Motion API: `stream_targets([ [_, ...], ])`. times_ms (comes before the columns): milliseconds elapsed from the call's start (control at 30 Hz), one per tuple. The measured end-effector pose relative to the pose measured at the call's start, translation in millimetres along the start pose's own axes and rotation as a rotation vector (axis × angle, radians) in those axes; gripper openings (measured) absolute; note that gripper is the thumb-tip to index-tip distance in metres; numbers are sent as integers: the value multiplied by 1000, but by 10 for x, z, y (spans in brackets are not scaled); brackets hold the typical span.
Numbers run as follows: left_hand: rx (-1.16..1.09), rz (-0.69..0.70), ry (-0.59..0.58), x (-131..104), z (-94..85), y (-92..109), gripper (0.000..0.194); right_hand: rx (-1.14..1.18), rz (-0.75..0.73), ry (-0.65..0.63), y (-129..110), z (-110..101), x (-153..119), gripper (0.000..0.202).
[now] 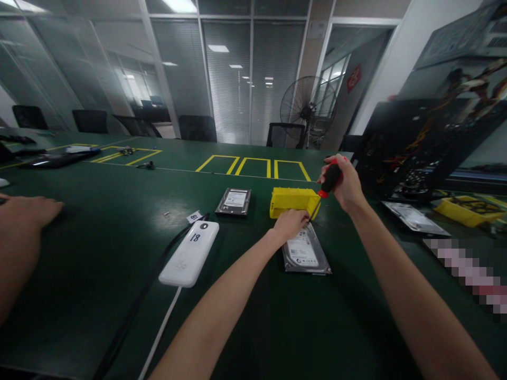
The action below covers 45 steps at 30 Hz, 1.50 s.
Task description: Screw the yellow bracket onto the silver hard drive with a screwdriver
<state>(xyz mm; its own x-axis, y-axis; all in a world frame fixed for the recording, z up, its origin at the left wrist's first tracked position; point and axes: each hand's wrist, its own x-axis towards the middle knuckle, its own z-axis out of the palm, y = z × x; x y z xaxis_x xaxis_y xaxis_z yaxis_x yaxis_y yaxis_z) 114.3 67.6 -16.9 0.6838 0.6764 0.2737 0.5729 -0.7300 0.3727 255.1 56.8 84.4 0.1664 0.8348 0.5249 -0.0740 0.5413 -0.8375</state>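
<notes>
My right hand (344, 182) is wrapped round the handle of a red and black screwdriver (330, 179). Its shaft slants down to the left, the tip ending by my left fingers. A silver hard drive (303, 250) lies label up on the table under my left hand (292, 224). The left fingers are bent and closed at the drive's far end; what they pinch there, if anything, is hidden. Just behind them stands a yellow plastic bin (293, 198), seemingly tipped on its side.
A second hard drive (234, 201) lies to the left on the green table (245, 327). Nearer is a white power bank (190, 253) with cables. Another person's hand (31, 211) rests at far left. At right are another drive (414, 217), a yellow tray (469, 211) and an open computer case (390, 142).
</notes>
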Motion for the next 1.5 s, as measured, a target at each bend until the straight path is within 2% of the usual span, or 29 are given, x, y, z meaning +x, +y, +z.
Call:
stream_targets([
  [867,13,-8,9,25,50,-28,27,11,-32,16,103,-48,45,31],
  [1100,16,-12,12,15,18,-8,26,-26,-55,60,108,-30,40,30],
  [1500,49,-18,-10,13,3,12,27,-43,-93,5,94,-19,21,26],
])
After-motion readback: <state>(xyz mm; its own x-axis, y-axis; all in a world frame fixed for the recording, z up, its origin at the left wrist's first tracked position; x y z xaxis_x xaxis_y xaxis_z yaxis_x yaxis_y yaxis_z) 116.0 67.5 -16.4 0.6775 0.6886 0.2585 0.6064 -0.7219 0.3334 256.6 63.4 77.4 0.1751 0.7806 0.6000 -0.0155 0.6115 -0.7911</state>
